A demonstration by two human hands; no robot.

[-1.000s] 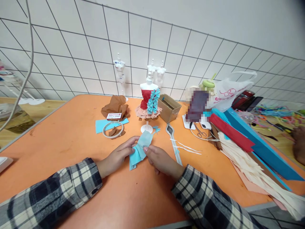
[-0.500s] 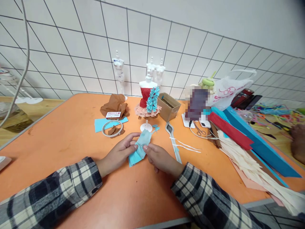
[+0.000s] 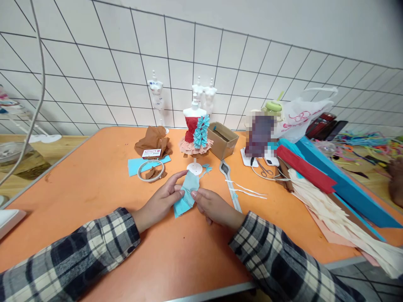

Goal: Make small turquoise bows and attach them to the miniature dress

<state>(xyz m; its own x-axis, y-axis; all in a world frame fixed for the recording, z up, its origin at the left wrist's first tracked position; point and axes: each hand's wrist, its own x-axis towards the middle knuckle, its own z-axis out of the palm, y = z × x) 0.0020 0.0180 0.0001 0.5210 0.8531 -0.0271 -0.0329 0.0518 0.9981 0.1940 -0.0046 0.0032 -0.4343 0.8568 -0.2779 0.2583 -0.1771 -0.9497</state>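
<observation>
A piece of light blue crepe paper is pinched between both hands above the orange table. My left hand grips its left edge between thumb and fingers. On the opposite edge, my right hand pinches it with thumb and forefinger, the other fingers curled. Creases run across the paper's middle. Just beyond the hands stands a small white dress form wearing a red bodice, a blue ruffle and a pink frilled skirt. Small blue paper scraps lie beside its base.
A roll of tape, brown crumpled paper and a staple box lie left. Tweezers, a cardboard box, scissors and stacked coloured paper are right. Another person's hand shows at the far right edge.
The view has shifted slightly. Both hands keep their pinch on the blue crepe paper, whose lower part is turned a little; little else differs.
</observation>
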